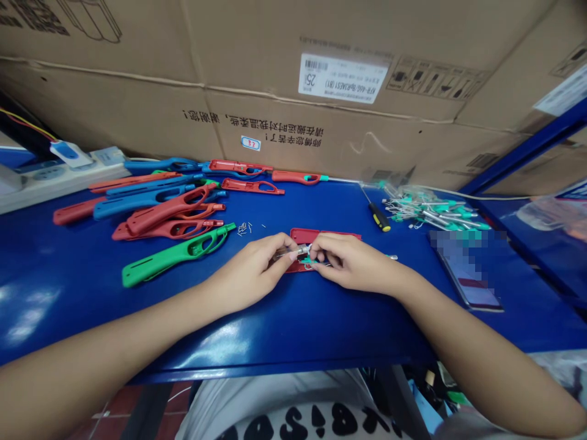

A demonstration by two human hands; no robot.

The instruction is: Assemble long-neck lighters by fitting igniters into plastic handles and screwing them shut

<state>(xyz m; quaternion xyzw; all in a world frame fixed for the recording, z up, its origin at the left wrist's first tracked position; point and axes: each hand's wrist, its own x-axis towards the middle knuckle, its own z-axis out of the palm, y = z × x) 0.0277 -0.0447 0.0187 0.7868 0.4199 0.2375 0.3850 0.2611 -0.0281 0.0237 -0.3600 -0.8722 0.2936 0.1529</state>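
Observation:
My left hand (250, 269) is closed around a clear lighter fuel tank (290, 251), its metal valve end facing right. At that end the fingers of my right hand (353, 261) are pinched together at a thin white tube (310, 248); the fingers partly hide it. Just below lies a green trigger piece (307, 261) over a red lighter shell half (298, 267), mostly covered by my hands. Another red shell half (323, 234) rests right behind my fingers. A metal spring (393, 257) pokes out beyond my right wrist.
Red, blue and green lighter shells (177, 253) are piled at left, near a power strip (50, 180). Small screws (244, 228) lie behind my left hand. At right are a screwdriver (378, 217), a heap of green-ended metal lighter tubes (433, 211) and a phone (468, 275). Cardboard (275, 91) stands behind.

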